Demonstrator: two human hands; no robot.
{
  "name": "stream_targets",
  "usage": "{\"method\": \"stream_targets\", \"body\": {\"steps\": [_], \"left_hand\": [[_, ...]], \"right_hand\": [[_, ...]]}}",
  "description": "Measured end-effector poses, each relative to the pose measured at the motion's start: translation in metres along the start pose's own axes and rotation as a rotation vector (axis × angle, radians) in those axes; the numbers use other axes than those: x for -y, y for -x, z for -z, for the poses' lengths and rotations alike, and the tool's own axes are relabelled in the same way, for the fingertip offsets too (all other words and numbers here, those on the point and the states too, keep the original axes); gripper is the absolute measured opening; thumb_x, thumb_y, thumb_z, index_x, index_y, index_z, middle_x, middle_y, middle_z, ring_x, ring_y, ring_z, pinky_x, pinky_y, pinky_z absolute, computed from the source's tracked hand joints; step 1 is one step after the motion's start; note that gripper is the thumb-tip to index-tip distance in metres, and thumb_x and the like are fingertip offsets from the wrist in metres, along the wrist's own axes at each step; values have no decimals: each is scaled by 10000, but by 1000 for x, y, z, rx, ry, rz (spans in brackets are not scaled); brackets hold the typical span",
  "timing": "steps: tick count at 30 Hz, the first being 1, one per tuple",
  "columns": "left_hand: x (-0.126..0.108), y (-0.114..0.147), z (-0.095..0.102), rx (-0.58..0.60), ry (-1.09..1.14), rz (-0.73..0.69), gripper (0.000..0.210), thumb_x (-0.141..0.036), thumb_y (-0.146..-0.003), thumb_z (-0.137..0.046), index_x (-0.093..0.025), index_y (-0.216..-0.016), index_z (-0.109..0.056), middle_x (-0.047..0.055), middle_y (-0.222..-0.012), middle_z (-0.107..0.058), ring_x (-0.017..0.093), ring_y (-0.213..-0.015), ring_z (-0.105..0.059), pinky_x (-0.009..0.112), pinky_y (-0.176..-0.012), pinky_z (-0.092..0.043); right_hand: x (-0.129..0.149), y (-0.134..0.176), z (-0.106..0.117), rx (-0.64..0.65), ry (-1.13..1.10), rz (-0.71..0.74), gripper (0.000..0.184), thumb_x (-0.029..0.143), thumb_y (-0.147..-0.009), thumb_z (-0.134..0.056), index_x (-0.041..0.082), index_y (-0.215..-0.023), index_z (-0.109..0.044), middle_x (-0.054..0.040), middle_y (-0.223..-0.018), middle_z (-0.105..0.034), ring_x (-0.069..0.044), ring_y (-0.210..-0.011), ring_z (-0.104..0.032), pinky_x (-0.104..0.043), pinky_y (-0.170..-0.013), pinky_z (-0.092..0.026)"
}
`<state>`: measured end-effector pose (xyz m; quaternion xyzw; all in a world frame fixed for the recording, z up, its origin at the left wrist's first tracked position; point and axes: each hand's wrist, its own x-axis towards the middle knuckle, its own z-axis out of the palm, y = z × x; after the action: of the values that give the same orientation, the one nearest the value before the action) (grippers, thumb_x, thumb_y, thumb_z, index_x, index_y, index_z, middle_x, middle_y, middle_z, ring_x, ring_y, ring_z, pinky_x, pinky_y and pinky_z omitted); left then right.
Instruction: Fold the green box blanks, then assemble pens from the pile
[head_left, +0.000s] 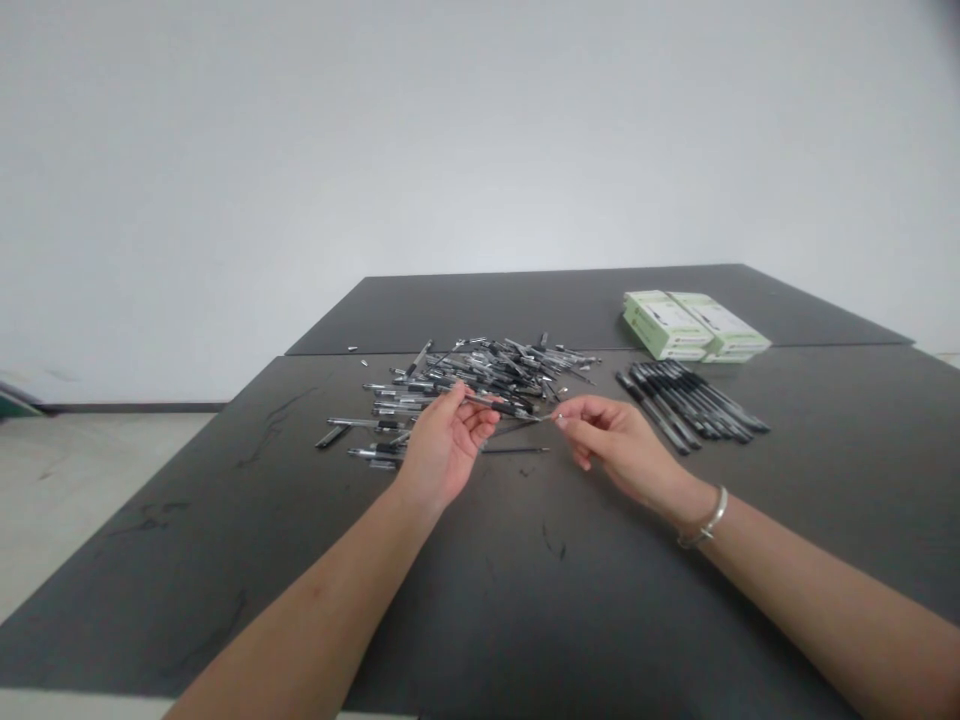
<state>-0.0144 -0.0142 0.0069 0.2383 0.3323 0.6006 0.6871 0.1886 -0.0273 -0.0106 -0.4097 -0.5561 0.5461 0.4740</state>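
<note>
My left hand (448,445) is closed on a gel pen (511,409) with a black grip, its front end pointing right. A thin refill end sticks out of the pen toward my right hand (611,440). The fingertips of that hand pinch a small silvery pen tip (559,418) right at the refill's end; whether the two touch I cannot tell. Behind and left of my hands spreads a loose pile of pen parts (495,365), with clear barrels, black grips and caps. Under my left hand, a loose refill (517,450) lies on the table.
Pale green and white boxes (667,325) are stacked at the back right of the dark table (585,600). In front of them, several black pens (690,400) lie side by side in a slanting row. A few tiny silvery tips (364,363) lie left of the pile.
</note>
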Motion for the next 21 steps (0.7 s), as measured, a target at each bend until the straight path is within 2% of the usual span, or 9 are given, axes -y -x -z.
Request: {"method": "stream_targets", "body": {"steps": [6, 10, 21], "left_hand": [[3, 2, -1, 36, -35, -1, 150, -207, -891, -538, -124, -773, -581, 110, -756, -726, 132, -600, -680, 188, -553, -541], [5, 5, -3, 61, -58, -4, 141, -211, -885, -552, -126, -779, -592, 115, -772, -735, 144, -615, -693, 199, -561, -547], [6, 7, -7, 60, -84, -18, 152, -234, -869, -586, -128, -760, -595, 111, -771, -740, 157, -626, -702, 208, -560, -548]], "right_hand": [[10, 12, 0, -6, -36, 91, 184, 296, -795, -700, 166, -909, -635, -19, -708, -675, -103, -564, -596, -214, -498, -483], [17, 16, -2, -41, 24, 127, 192, 310, -790, -705, 164, -898, -642, -34, -695, -696, -122, -583, -635, -223, -501, -500], [24, 21, -6, -39, 42, 146, 179, 302, -769, -721, 170, -870, -655, -45, -722, -725, -134, -586, -674, -212, -483, -514]]}}
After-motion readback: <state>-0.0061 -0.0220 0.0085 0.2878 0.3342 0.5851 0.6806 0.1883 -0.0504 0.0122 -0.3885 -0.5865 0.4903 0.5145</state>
